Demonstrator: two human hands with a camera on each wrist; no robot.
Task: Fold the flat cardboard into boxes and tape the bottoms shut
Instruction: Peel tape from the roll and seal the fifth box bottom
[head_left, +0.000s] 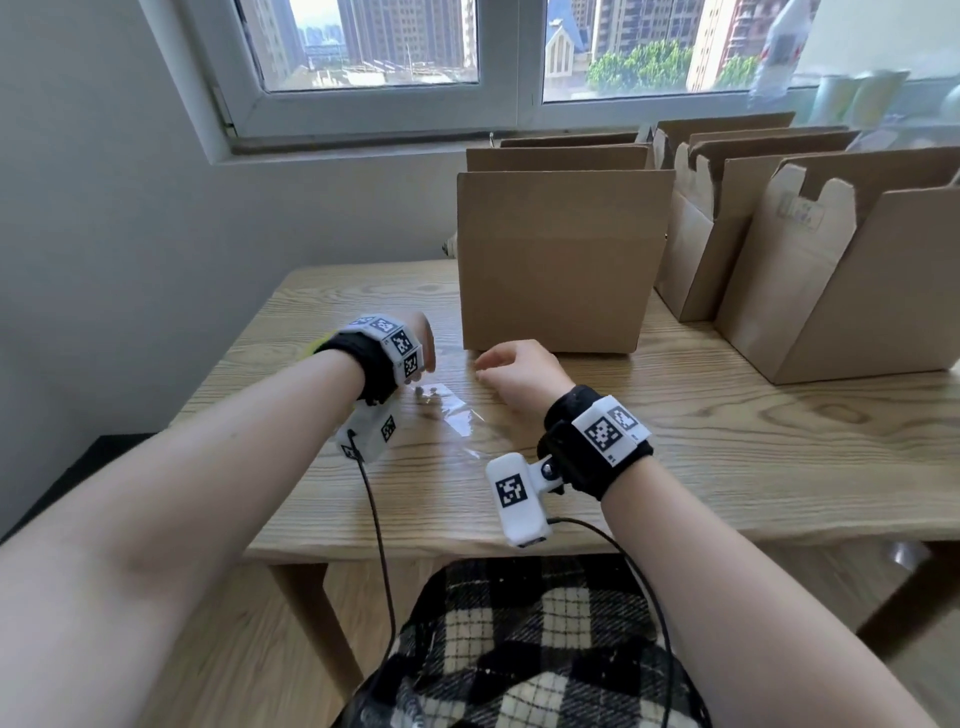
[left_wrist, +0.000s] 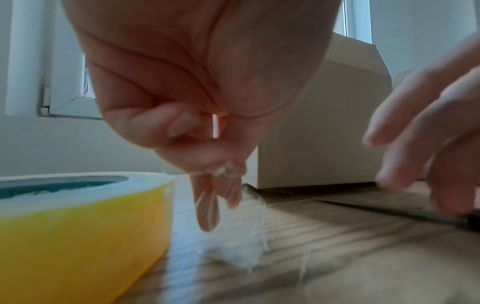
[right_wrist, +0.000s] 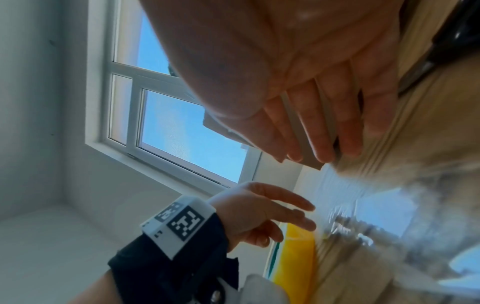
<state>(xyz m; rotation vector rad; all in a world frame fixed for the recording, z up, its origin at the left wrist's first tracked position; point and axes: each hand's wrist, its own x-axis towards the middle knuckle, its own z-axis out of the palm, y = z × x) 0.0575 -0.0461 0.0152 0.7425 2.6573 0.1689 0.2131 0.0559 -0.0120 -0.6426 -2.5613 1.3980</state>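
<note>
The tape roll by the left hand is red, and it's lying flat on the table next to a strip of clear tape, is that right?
Not quite: the tape roll is yellow, not red, as the left wrist view shows. The rest holds: it lies flat on the table by the left hand, next to the strip of clear tape.

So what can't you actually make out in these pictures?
- Tape roll: in the head view the left hand and wristband hide nearly all of it.
- Dark tool under the right hand: blurred and cut off by the left wrist picture's edge.
- Clear tape strip on the table: its ends are too faint to trace.
- Front box: its bottom is hidden.
</note>
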